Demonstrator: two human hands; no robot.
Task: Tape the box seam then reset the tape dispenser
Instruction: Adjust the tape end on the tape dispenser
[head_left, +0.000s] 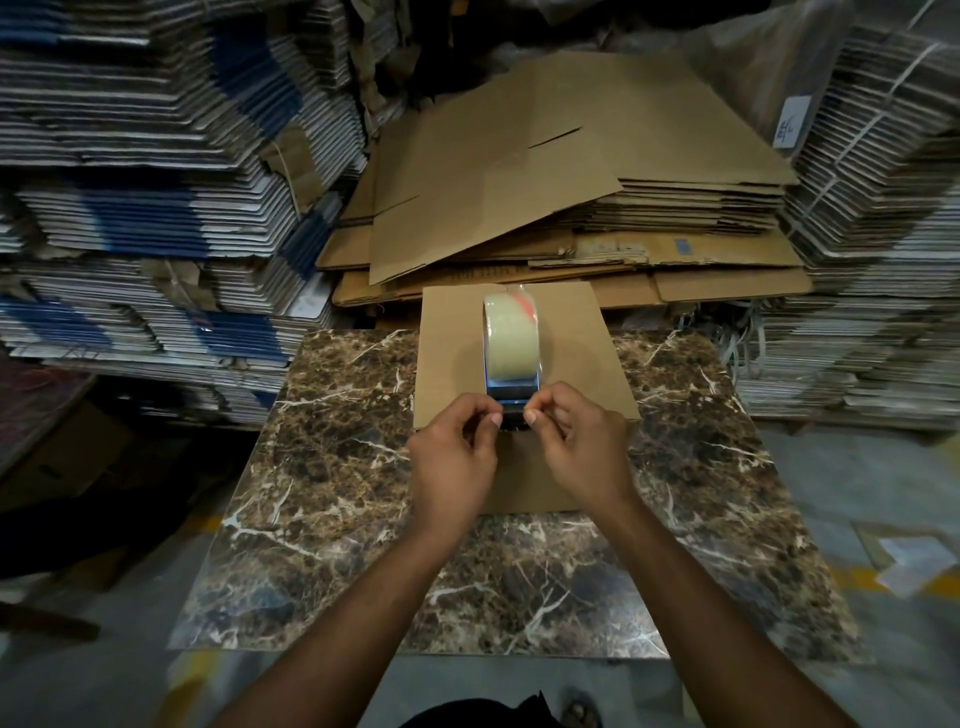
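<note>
Box: the flat brown box (524, 358) is lying on the marble table (332, 467).
Tape dispenser: the tape dispenser (511, 353) is sitting on top of the box, in the middle.
Left hand: the left hand (452, 457) is pinching at the near end of the dispenser.
Right hand: the right hand (576, 441) is pinching there too; what each grip is holding is too small to tell.
Handling: the tape is probably thin and sticky, so holding its loose edge is best. The dispenser looks hard and light.

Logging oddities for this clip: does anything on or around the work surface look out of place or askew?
Nothing odd at the box, tape dispenser or hands. Behind, the top sheet of the flat brown cardboard pile lies skewed, overhanging the stack's front-left edge.
</note>
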